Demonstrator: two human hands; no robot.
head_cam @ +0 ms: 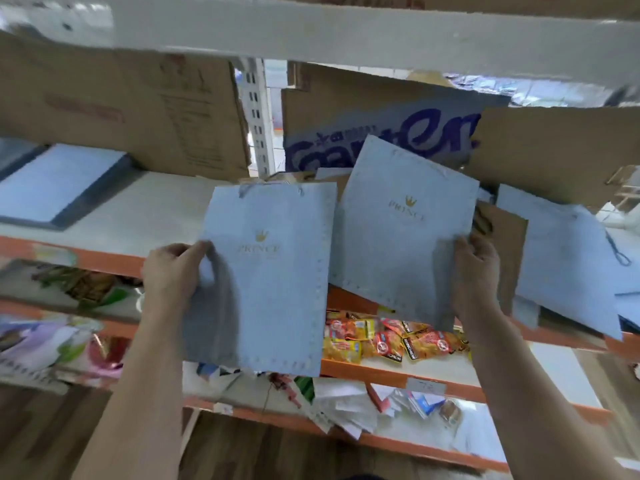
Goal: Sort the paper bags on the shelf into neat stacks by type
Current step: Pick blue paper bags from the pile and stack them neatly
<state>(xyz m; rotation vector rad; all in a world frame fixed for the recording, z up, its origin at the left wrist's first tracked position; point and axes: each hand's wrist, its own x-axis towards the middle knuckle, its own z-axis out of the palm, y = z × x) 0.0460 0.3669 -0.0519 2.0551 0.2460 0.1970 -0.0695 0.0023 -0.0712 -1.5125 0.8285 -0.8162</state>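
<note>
Left hand [173, 271] grips one blue bag [270, 278], right hand [476, 271] a second bag [405, 244], fingers curled round their edges, before the shelf [162, 206]; a neat stack [59, 181] lies far left, loose bags [568, 265] sprawl right: sorting looks unfinished.

Open room on the shelf board [156, 202]: a bare white stretch lies between the neat blue stack [59, 181] at its left end and its middle. In front of that middle, the left hand [173, 275] grips one blue bag [266, 282] and the right hand [478, 271] another blue bag [401, 230], screening the front edge. Along its back a plain cardboard box [121, 109] and a blue-lettered box [363, 109] wall it off. The narrow slot between them is taken by a perforated upright [256, 109]. Above, a white beam [346, 32] caps the headroom. Its right end is choked: a brown bag [505, 237] and loose blue bags [561, 258] overhang the edge.
</note>
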